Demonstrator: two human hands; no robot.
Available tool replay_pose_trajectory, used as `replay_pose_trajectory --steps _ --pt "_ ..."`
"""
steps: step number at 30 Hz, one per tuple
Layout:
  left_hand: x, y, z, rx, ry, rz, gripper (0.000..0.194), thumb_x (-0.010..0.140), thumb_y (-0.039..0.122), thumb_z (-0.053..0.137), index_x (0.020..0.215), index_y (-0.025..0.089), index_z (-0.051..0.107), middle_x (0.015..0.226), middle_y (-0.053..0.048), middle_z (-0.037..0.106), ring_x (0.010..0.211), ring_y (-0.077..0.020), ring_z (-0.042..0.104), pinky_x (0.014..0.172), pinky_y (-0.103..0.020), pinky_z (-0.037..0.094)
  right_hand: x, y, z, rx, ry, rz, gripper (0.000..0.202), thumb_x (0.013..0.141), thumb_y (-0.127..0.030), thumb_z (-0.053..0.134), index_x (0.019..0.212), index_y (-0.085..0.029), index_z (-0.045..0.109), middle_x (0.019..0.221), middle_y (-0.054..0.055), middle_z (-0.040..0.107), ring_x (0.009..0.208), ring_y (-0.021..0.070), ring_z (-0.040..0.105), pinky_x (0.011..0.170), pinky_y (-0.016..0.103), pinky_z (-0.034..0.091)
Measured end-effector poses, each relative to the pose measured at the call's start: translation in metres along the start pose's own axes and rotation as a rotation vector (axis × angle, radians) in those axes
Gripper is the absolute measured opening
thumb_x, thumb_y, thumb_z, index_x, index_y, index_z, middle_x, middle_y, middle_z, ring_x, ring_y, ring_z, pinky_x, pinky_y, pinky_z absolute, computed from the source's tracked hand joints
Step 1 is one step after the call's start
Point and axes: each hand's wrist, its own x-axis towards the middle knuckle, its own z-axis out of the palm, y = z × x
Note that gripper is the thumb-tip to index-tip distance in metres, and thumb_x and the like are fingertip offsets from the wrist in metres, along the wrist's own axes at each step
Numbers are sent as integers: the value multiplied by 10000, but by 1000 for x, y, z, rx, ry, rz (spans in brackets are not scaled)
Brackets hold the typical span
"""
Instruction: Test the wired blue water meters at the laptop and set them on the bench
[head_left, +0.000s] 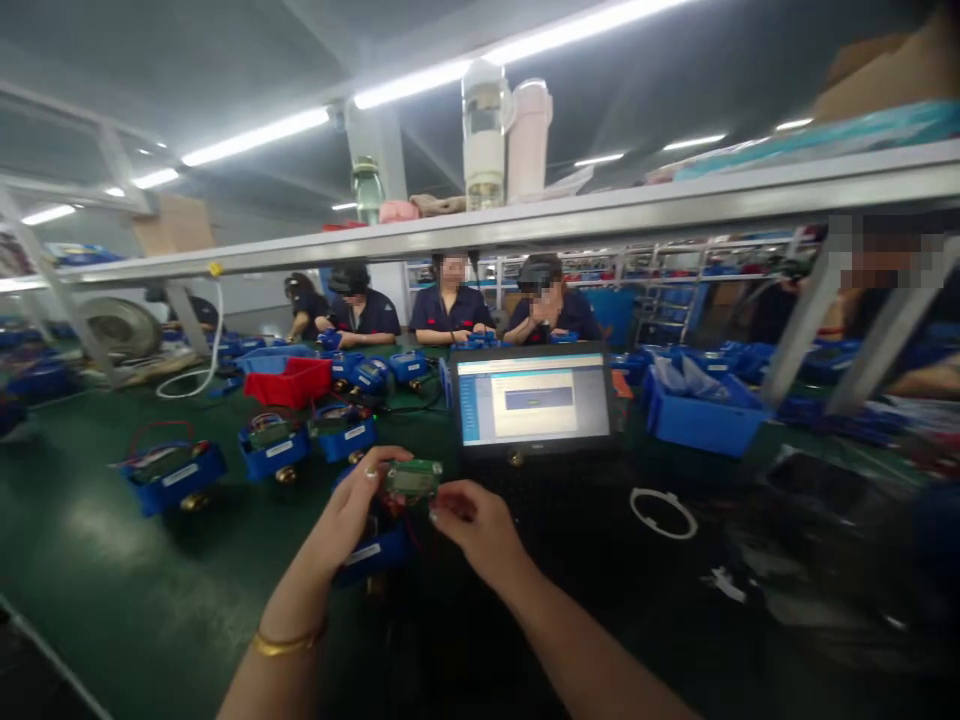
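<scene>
A small green circuit board with a display (414, 480) is held up between my two hands. My left hand (354, 505) has its fingers closed on the board's left edge. At the right edge, the fingers of my right hand (476, 525) pinch the board. Directly below the board sits a blue housing (375, 555) with a white label and a brass fitting. Left of my hands, more blue housings (176, 480) with boards and brass fittings stand on the green table (187, 610).
An open laptop (534, 400) stands beyond my right hand. Farther back are a red bin (289, 382) and a blue bin (701, 415). A white ring (664, 513) lies at the right. Several people sit opposite, under a shelf (450, 232) holding bottles.
</scene>
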Motion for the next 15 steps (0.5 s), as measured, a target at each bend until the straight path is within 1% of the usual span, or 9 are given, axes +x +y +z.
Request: replay_pose_trajectory --steps 3,5,7,10,12,15 --pt "4 3 9 -3 -36 36 507 917 582 312 1127 164 508 936 -58 612 818 -194 551 748 -305 429 2 2 -8 17 34 -11 385 648 -498 716 863 -184 655 812 68 698 779 232 639 749 370 497" --pt "5 4 12 11 -51 50 487 928 560 310 1126 164 512 948 -59 608 832 -194 552 759 -301 424 1 -1 -10 17 65 -4 445 684 -553 674 924 -180 654 808 71 703 753 226 643 702 356 504" --pt "5 4 12 16 -62 62 471 932 548 316 1122 170 523 992 -63 604 873 -198 553 780 -298 421 1 -4 -10 16 82 9 493 718 -615 619 943 -178 653 786 70 705 709 216 645 629 329 503" --pt "5 2 9 -9 -100 90 455 932 544 329 1110 182 541 1034 -63 598 921 -202 545 800 -293 418 2 -6 -7 8 91 20 482 730 -649 594 842 -183 646 704 53 690 623 192 633 537 285 484" --pt "5 2 9 -17 -126 103 447 936 534 329 1115 187 547 1018 -57 598 891 -192 539 774 -285 415 2 -5 -7 3 94 18 469 735 -653 591 771 -186 623 654 40 674 572 173 617 508 266 475" --pt "4 1 10 -3 -134 101 440 943 514 325 1136 189 551 976 -49 595 836 -177 524 729 -277 404 1 -5 -7 0 88 13 485 736 -671 581 727 -186 602 621 36 661 529 158 598 490 254 469"
